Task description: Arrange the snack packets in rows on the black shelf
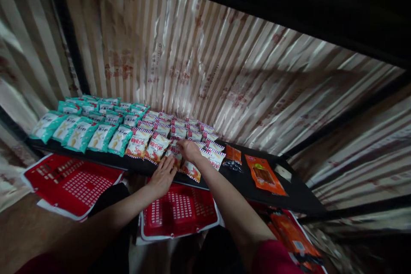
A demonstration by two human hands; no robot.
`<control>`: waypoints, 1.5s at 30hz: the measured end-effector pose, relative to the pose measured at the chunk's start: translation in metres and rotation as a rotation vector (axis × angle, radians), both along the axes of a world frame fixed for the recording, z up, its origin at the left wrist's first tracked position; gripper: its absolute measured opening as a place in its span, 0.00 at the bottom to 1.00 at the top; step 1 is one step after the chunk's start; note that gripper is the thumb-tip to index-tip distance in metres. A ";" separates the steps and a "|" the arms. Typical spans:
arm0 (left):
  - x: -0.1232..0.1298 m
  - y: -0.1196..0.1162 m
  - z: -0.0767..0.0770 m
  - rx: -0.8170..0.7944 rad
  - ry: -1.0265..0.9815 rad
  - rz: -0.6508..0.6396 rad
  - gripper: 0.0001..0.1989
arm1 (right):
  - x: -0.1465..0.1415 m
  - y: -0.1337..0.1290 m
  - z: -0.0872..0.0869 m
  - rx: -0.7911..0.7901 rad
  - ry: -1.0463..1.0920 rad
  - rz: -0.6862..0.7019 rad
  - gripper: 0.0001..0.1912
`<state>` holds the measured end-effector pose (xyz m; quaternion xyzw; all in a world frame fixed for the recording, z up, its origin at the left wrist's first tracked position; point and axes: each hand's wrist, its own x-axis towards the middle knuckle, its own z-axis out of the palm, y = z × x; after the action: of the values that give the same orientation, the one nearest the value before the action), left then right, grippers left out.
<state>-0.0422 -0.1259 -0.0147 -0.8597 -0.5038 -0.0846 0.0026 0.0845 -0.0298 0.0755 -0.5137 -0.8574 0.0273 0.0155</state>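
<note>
Rows of small white snack bags (139,142) with red print and striped edges lean in ranks on a black shelf (236,176). In the front row, both hands are at one snack bag (174,150). My left hand (163,176) lies with its fingers stretched out against the bag's lower front. Curled fingers of my right hand (189,150) pinch at its upper edge, partly hiding it. To the left stand several teal snack bags (81,132) in similar rows.
On the shelf's right lie a large orange packet (263,174), a smaller orange packet (233,154) and a white piece (283,172). Below are a red basket (72,184), another red basket (180,209) and more orange packets (290,235). Striped sheeting (192,60) hangs behind.
</note>
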 end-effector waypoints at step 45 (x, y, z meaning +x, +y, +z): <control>0.014 0.070 -0.045 0.307 -0.324 -0.104 0.13 | -0.027 0.079 -0.025 -0.054 -0.209 0.027 0.15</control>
<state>-0.0281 -0.0557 -0.0596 -0.8493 -0.4338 -0.2971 0.0480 0.0577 0.0488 0.0505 -0.5025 -0.8600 -0.0033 -0.0883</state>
